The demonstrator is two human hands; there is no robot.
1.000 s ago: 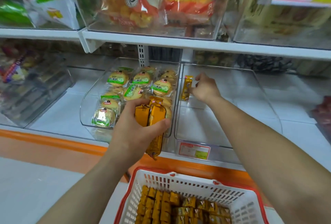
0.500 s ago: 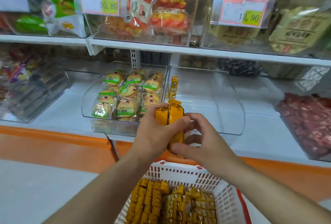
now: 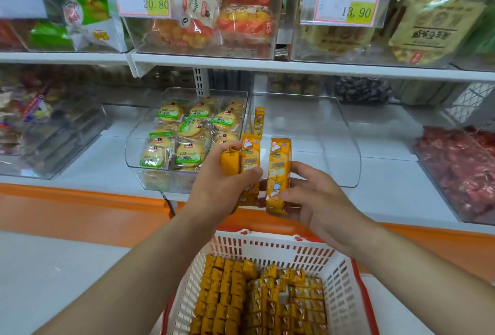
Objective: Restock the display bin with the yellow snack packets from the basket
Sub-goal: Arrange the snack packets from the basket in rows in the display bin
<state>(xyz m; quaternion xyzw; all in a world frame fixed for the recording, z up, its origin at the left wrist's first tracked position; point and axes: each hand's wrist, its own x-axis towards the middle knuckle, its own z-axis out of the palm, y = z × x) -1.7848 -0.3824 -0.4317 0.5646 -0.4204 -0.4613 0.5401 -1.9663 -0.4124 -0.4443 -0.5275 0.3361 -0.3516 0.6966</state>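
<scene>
White shop shelving (image 3: 101, 163) runs across the background, stocked with clear bins. In front of it, the left hand (image 3: 221, 192) grips a small bunch of yellow foil snack packets (image 3: 247, 158), fingers curled round them and holding them upright. The right hand (image 3: 318, 198) pinches a single yellow snack packet (image 3: 278, 174) between thumb and fingers, just beside the bunch but apart from it.

A second ago this hand was deep in the clear plastic display bin (image 3: 348, 147), standing one packet against its left wall. It then came back to the bunch and has now drawn off the next one. The placed packet (image 3: 259, 120) stands alone in the bin, so the restock looks barely begun.

Just left of it sits a neighbouring clear bin of green-labelled round cakes (image 3: 187, 131). Below the hands, the white-and-red plastic basket (image 3: 270, 243) holds many more rows of yellow packets (image 3: 241, 294). The cycle of feeding from the left hand and placing with the right will likely repeat many times.
</scene>
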